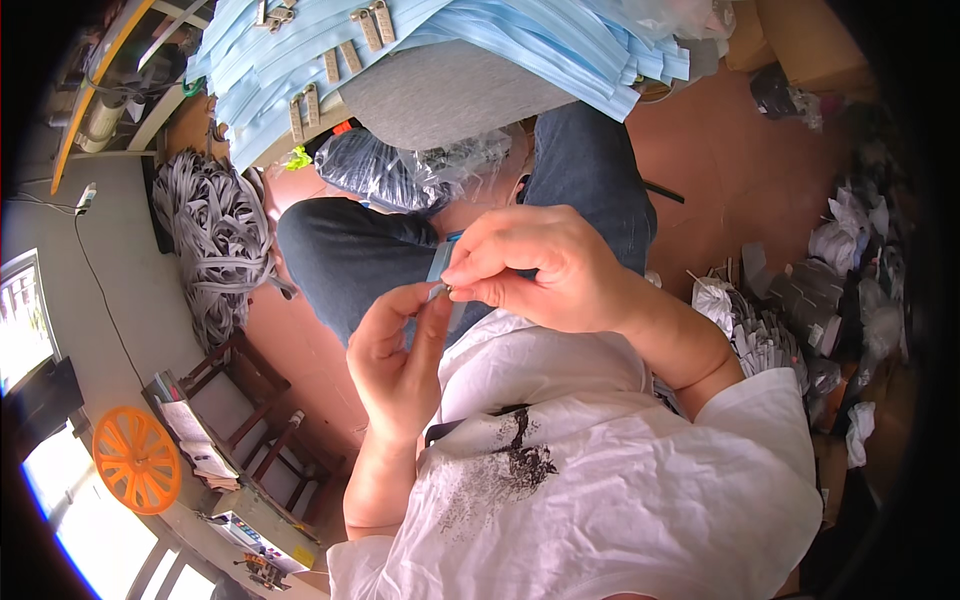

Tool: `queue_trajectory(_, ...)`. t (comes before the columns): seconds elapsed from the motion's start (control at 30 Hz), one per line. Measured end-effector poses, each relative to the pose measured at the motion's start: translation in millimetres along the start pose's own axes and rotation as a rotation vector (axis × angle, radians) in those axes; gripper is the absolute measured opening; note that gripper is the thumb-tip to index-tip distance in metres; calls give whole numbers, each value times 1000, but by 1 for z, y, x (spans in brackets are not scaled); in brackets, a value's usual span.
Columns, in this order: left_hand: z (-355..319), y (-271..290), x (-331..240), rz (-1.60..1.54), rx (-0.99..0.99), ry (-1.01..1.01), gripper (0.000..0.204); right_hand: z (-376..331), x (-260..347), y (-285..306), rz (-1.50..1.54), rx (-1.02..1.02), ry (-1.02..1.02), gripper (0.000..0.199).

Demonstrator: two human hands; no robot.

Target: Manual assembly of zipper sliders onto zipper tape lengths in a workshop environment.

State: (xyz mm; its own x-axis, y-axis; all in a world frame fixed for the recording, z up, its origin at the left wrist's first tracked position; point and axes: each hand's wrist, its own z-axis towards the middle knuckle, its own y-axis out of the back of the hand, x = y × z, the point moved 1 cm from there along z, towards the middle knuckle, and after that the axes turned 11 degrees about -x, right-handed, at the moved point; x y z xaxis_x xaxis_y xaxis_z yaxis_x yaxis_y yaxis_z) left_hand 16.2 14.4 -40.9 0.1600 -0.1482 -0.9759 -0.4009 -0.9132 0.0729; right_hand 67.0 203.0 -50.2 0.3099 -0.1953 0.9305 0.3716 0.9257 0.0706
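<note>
Seated person, both hands raised just above the lap. Right hand (545,270) fingers pinched tight on a small metal piece (440,290), with a narrow blue-grey strap (441,258) running behind it. Left hand (398,360) fingers close on the same piece from below. Piece looks tiny, light, hard, likely slippery; best held at its edges by fingertips. Strap looks soft and limp, so it needs support close to the piece. Beyond the knees: clear plastic bag (400,170), pile of pale blue straps (500,40). Left of the knees, grey strap heap (215,235).
</note>
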Motion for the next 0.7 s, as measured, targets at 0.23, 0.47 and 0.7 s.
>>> queue_trajectory(0.23,-3,-5,1,-126,-65,14,15,1,2,1,-15,17,-61,15)
queue_trajectory(0.47,0,-9,-4,-143,-58,17,16,0,5,0,22,-75,-153,13)
queue_trajectory(0.7,-1,-7,-1,-126,-18,-16,14,3,7,5,-3,20,-104,10)
